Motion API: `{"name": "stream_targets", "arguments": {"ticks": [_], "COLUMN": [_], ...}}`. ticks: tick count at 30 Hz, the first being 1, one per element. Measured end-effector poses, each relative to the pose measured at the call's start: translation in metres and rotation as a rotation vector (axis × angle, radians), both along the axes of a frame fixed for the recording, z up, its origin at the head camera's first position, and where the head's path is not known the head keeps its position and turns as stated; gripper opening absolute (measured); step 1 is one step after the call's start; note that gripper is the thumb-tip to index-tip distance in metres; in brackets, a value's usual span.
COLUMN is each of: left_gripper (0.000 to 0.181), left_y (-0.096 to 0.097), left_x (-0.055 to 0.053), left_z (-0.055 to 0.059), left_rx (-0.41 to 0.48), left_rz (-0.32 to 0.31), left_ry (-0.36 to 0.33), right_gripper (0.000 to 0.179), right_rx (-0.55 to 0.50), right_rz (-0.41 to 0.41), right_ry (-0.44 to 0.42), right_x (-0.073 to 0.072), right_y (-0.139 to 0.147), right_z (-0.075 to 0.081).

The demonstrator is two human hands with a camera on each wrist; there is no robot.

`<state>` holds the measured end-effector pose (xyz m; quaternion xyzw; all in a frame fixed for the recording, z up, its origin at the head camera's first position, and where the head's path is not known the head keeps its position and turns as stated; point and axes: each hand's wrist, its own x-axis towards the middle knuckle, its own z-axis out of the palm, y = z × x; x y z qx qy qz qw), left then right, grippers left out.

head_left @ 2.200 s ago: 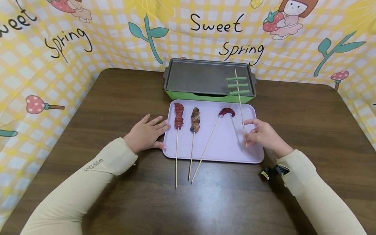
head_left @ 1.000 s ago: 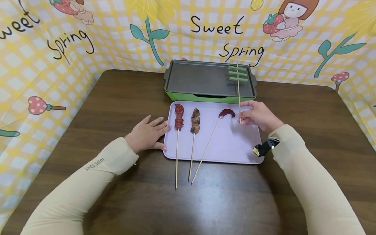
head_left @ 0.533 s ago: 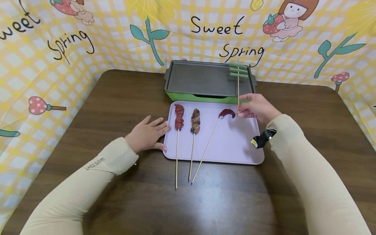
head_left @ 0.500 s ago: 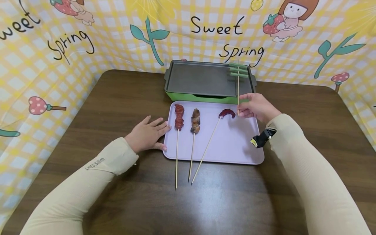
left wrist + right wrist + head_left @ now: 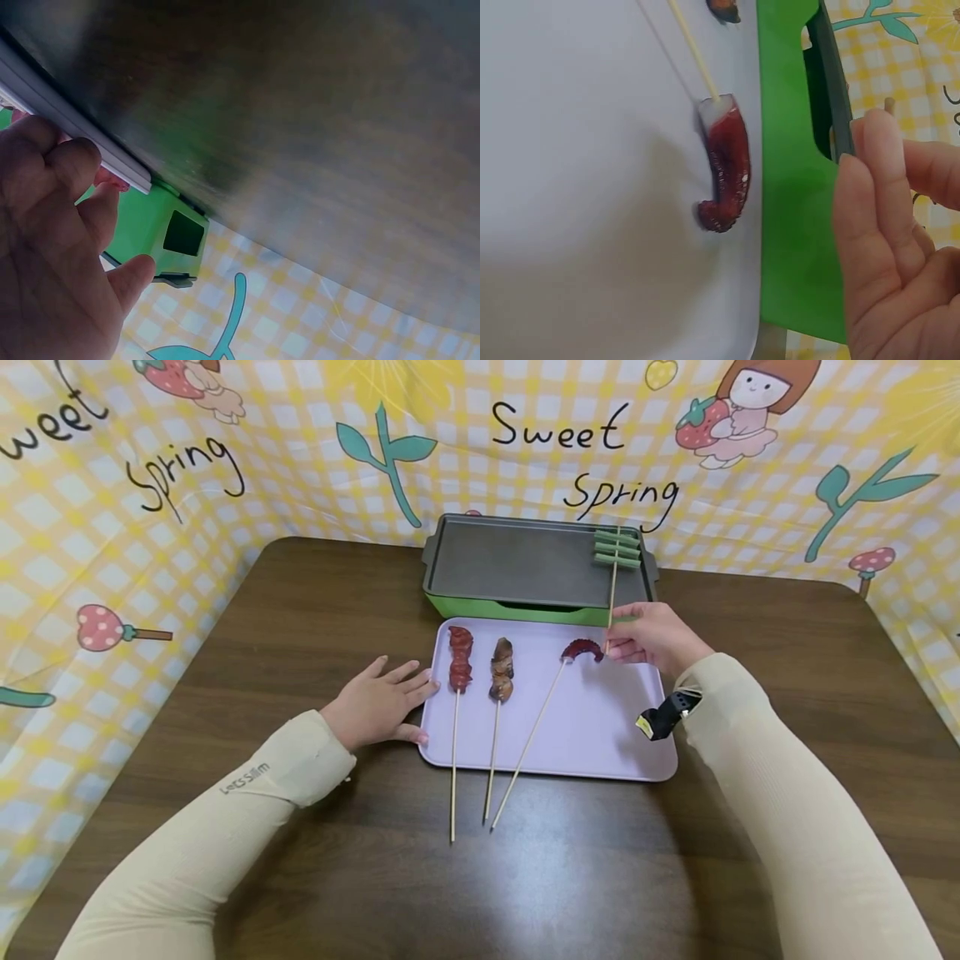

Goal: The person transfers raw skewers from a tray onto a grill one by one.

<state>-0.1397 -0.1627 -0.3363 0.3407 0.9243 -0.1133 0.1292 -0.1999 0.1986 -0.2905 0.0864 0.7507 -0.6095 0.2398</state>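
Observation:
My right hand point(image 5: 660, 639) pinches the stick of a skewer of green bean pieces point(image 5: 617, 550) near its lower end. Those green pieces are over the right end of the dark grill plate point(image 5: 525, 560); whether they touch it I cannot tell. My left hand point(image 5: 378, 702) lies with fingers spread, fingertips touching the left edge of the lilac tray point(image 5: 630, 752). On the tray are a red meat skewer point(image 5: 461, 660), a browned meat skewer point(image 5: 502, 670) and a dark red curled tentacle skewer point(image 5: 582, 649). The tentacle point(image 5: 731, 165) also shows close up in the right wrist view.
The grill has a green base point(image 5: 465, 607) and stands behind the tray, against a patterned cloth point(image 5: 300, 443). Three skewer sticks stick out past the tray's front edge over the brown wooden table point(image 5: 375, 877). A black strap device point(image 5: 663, 717) hangs at my right wrist.
My right hand has carried the green bean skewer forward over the grill plate, then slightly to the right, its green end now a little lower in view. My left hand has stayed at the tray.

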Motion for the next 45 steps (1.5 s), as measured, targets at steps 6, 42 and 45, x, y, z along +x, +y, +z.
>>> {"name": "stream_targets", "arguments": {"ticks": [6, 42, 45], "left_gripper": [0.078, 0.077, 0.078], "left_y": [0.001, -0.002, -0.001], "left_x": [0.001, 0.002, 0.001], "left_z": [0.001, -0.002, -0.002], "left_rx": [0.0, 0.016, 0.018], "left_rz": [0.003, -0.005, -0.006], "left_ry": [-0.004, 0.013, 0.014], "right_gripper": [0.053, 0.031, 0.028], "right_rx": [0.001, -0.075, -0.088], "right_rz": [0.001, -0.174, -0.15], "right_ry": [0.007, 0.113, 0.108], "right_x": [0.002, 0.061, 0.07], "right_y": [0.002, 0.002, -0.006], "right_z": [-0.004, -0.024, -0.025]}}
